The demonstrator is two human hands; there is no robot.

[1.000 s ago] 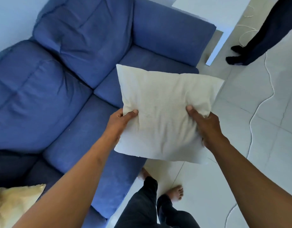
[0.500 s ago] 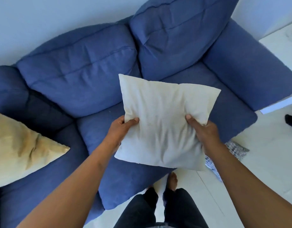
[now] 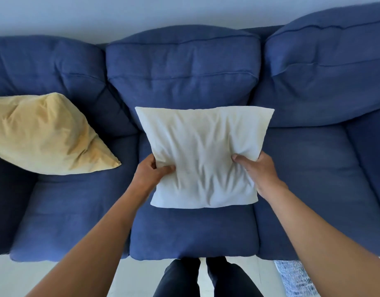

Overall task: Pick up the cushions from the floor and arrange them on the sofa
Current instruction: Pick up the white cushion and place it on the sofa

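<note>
Since half a second ago the view has swung square onto the sofa [image 3: 191, 228]; the back cushions now run level across the top, and the floor at the right end has dropped out of sight.

White cushion [image 3: 203, 157] held above the middle seat, in front of the middle back cushion; can't tell whether it touches the seat. Left hand [image 3: 151, 175] clamped on its lower left edge, thumb on top. Right hand [image 3: 256, 171] clamped on its lower right edge, thumb pressed into the cover. Cover wrinkled between the two grips.

Yellow cushion [image 3: 46, 133] lies on the sofa's left seat, leaning on the left back cushion, one corner pointing toward the middle seat. Well apart from the white one.

Dark trouser legs [image 3: 206, 277] just in front of the sofa's middle seat. Patterned blue-white rug [image 3: 292, 277] on the floor by the right seat's front edge.

No labels or writing legible.
</note>
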